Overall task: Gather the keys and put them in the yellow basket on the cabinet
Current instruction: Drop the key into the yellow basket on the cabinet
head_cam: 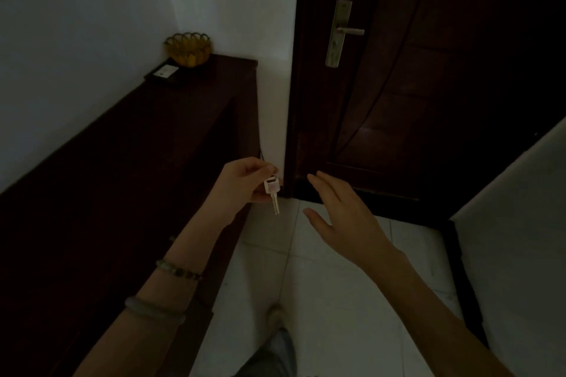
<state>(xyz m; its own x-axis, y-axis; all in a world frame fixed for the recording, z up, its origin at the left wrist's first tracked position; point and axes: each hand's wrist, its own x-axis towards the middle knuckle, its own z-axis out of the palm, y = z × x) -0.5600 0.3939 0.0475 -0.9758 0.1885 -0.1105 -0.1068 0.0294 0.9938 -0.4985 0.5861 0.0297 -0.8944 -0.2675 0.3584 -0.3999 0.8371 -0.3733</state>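
My left hand pinches a silver key by its top, and the key hangs blade down above the floor beside the cabinet's end. My right hand hovers just right of the key, fingers spread and holding nothing. The yellow basket stands at the far end of the dark wooden cabinet, against the wall, well beyond both hands. The room is dim, and I cannot tell what is inside the basket.
A flat dark item with a white label lies on the cabinet just in front of the basket. A dark wooden door with a metal lever handle is ahead. White floor tiles run between the cabinet and a pale wall at right.
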